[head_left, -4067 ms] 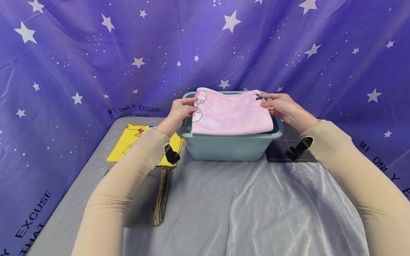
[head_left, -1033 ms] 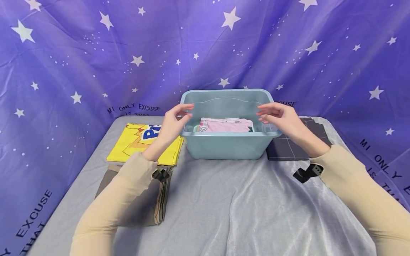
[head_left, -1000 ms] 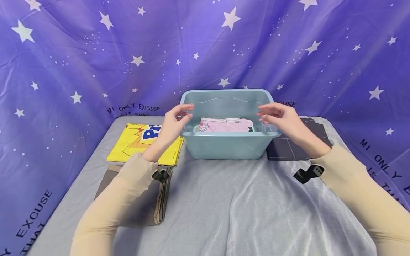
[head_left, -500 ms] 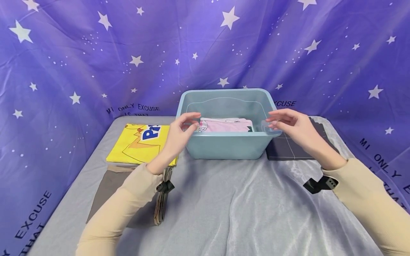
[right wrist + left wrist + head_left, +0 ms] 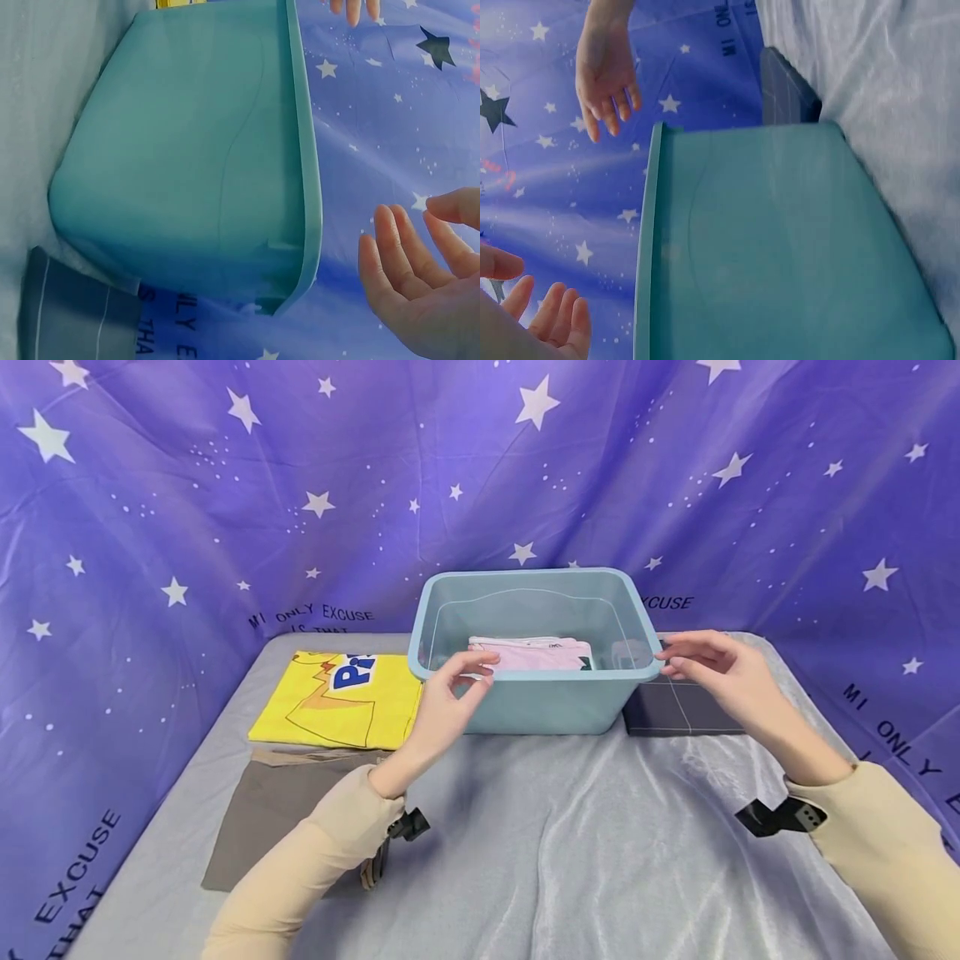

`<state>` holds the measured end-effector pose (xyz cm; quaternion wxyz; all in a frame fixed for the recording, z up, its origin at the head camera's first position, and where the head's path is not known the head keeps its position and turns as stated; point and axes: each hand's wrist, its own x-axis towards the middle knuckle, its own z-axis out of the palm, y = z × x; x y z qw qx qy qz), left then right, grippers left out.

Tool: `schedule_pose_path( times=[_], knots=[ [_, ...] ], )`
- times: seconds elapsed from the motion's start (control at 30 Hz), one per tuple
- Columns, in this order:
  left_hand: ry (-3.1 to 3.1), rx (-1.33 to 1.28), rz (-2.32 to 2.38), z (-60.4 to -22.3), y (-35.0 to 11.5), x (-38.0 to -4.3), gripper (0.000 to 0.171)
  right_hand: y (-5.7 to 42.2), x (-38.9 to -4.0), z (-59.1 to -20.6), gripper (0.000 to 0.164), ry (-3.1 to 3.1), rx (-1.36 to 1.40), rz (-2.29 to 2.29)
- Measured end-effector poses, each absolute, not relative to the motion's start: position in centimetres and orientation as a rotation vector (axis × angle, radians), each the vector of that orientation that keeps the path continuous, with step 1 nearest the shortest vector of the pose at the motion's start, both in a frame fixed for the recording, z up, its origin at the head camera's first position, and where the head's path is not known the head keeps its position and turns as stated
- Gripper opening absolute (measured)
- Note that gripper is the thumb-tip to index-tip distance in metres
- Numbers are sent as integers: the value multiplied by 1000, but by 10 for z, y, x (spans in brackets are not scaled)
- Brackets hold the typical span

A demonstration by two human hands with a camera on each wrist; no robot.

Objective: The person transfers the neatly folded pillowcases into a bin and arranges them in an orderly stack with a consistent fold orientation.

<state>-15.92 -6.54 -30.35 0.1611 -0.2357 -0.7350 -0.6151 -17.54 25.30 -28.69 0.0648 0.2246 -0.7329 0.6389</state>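
A blue-green plastic tub stands at the back middle in the head view. Inside it lies a folded pink cloth with a printed pattern, its lower part hidden by the front wall. My left hand hovers near the tub's front left rim, fingers loosely bent and holding nothing. My right hand is by the right rim, also loosely bent with nothing in it. Both wrist views show a gap between the tub's rim and each hand: the left hand and the right hand.
Left of the tub lies a folded yellow cloth with a cartoon print. Nearer to me is a folded grey-brown cloth, partly behind my left sleeve. A dark folded cloth lies right of the tub. A purple star-patterned curtain hangs behind.
Earlier both hands held the folded pink cloth above the tub; it now lies inside. The hands have let go and drawn back toward me, the right one also moving outward.
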Motion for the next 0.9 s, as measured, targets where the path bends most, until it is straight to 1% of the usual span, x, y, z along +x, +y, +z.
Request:
schedule_pose_path(
  times=[0.07,0.33,0.6,0.7,0.9],
  knots=[
    [-2086,-696,-1742,-313,-62,-161,24,257,-174,-289,26,-2185,688,1953],
    [-2102,-748,-1758,-328,-43,-152,24,272,-167,-298,27,-2206,637,1896],
    [-2115,-804,-1812,-344,-20,-146,24,288,-164,-311,28,-2144,597,1955],
    [-2132,-805,-1854,-344,-12,-143,24,294,-163,-315,29,-2142,592,1951],
    [-2173,-785,-1929,-328,1,-128,24,305,-160,-320,28,-2178,525,1938]
  ],
)
